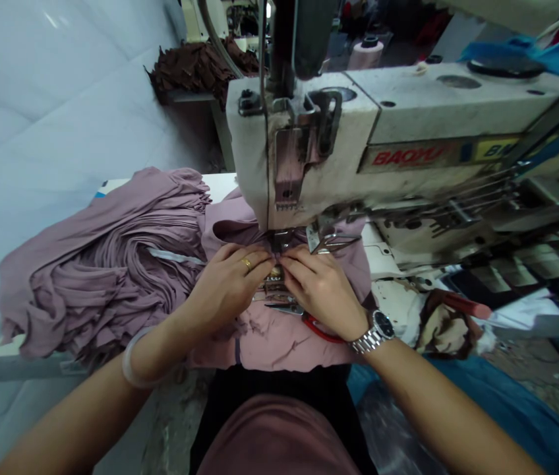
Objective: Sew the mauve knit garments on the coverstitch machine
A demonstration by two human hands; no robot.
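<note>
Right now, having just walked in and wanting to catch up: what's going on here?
A person is at an industrial sewing machine, with the left hand and right hand flat on mauve knit fabric just below the presser foot. Red-handled scissors lie by the right hand. A heap of the same fabric sits to the left on the white table.

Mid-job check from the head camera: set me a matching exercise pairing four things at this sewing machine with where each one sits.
Things:
1 steel wristwatch
2 gold ring
3 red-handled scissors
4 gathered mauve fabric pile

Places:
A on the white table, left of the sewing machine
B on the left hand
C at the wrist of the right hand
D beneath the right hand, on mauve cloth

Pairs: 1-C, 2-B, 3-D, 4-A
</note>
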